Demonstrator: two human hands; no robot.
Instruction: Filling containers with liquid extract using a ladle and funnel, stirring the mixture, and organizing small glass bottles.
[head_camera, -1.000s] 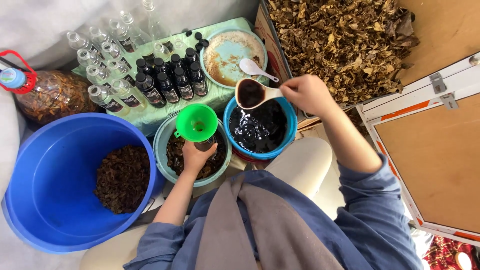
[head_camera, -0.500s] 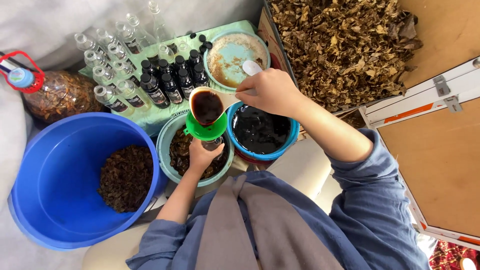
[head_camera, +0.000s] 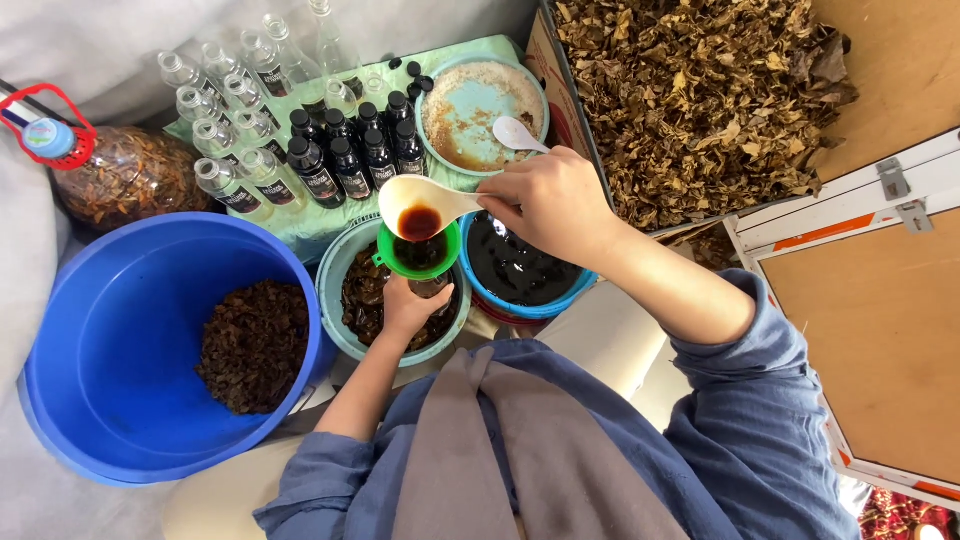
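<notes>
Large blue tub (head_camera: 60, 330) of dark leaf matter; left hand (head_camera: 408, 305) clasping a bottle (head_camera: 430, 288) beneath the green funnel (head_camera: 418, 255); white ladle (head_camera: 420, 205) tipped over the funnel, its handle grasped by the right hand (head_camera: 550, 200); blue bowl (head_camera: 580, 280) of dark liquid below.

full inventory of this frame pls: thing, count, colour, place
white ladle: 1, holds dark liquid, tipped over the funnel
green funnel: 1, on a bottle hidden under it
blue bowl: 1, dark liquid inside, centre
teal bowl: 1, dark soaked leaves, under the funnel
blue tub: 1, dark leaf heap inside, left
teal plate: 1, brown residue, white spoon on it
filled capped bottles: about eight, dark, top centre
empty clear bottles: about a dozen, top left
plastic jug: 1, clear, brown leaves, far left
dried leaves: brown, boxful, top right
left hand: grips the bottle
right hand: holds the ladle
</notes>
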